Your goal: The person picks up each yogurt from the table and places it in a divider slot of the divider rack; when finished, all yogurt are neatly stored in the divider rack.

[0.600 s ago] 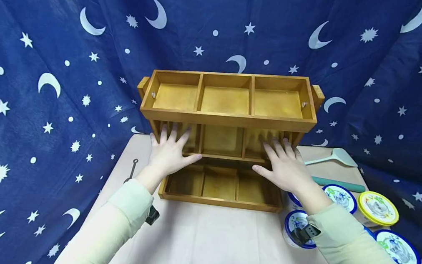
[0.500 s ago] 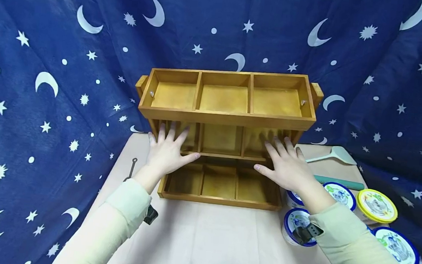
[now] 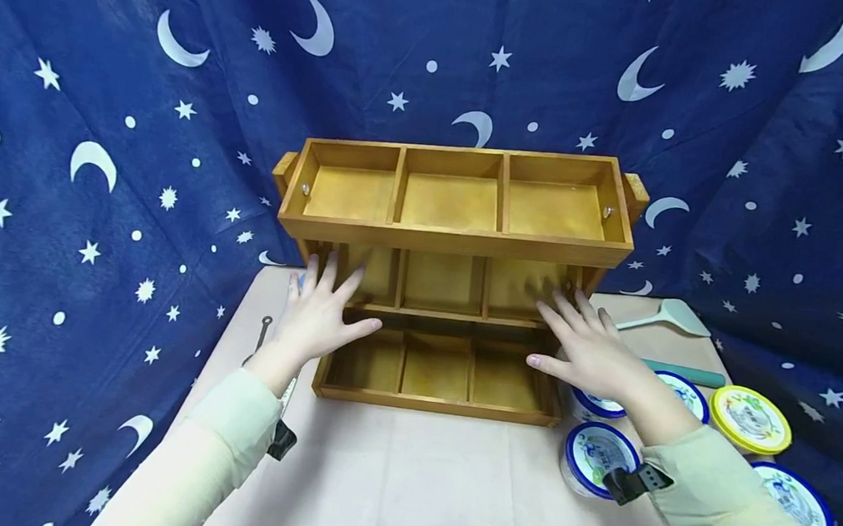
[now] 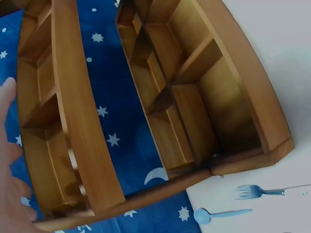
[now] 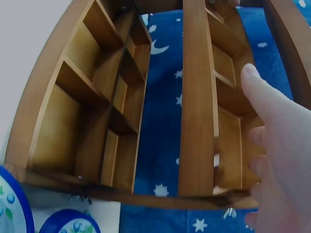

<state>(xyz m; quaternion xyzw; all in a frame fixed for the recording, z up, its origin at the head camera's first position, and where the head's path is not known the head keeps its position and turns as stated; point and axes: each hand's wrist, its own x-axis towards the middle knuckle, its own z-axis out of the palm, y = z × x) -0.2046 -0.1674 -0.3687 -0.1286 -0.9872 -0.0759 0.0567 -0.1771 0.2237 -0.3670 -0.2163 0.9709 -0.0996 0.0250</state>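
Behind everything, blue moon-and-star cloth [image 3: 104, 102] as backdrop; beige table [image 3: 432, 481] in front. Centre of table: wooden 3-tier rack [image 3: 453, 241], tiers stepped back and up, each w/ three bare compartments; bottom tier [image 3: 438, 373] nearest, middle tier [image 3: 444, 283] above and behind, top tier [image 3: 457, 199] highest. Left hand [image 3: 315, 316] w/ fingers spread and straight, at rack's left end by middle tier; left wrist view shows fingertips [image 4: 9, 160] against the end of the frame, gripping nothing. Right hand [image 3: 590, 349] likewise spread flat, at rack's right end; right wrist view shows it close beside the end, contact not clear. Vs. half a sec ago: both hands out of the middle tier, slid down and outward to the rack's ends, left more to the outside, right lower and nearer the tubs; rack itself in same spot. Reads as hands shifting from the shelf front to the sides, rack not yet lifted or moved. Right of rack: round tubs w/ blue-rimmed lids [image 3: 600, 456], one yellow-rimmed lid [image 3: 750, 419], pale green spatula [image 3: 661, 317], teal rod [image 3: 686, 373]. Left of rack: small dark metal utensil [image 3: 263, 334]; fork [image 4: 265, 191] and blue spoon [image 4: 218, 214] seen in left wrist view
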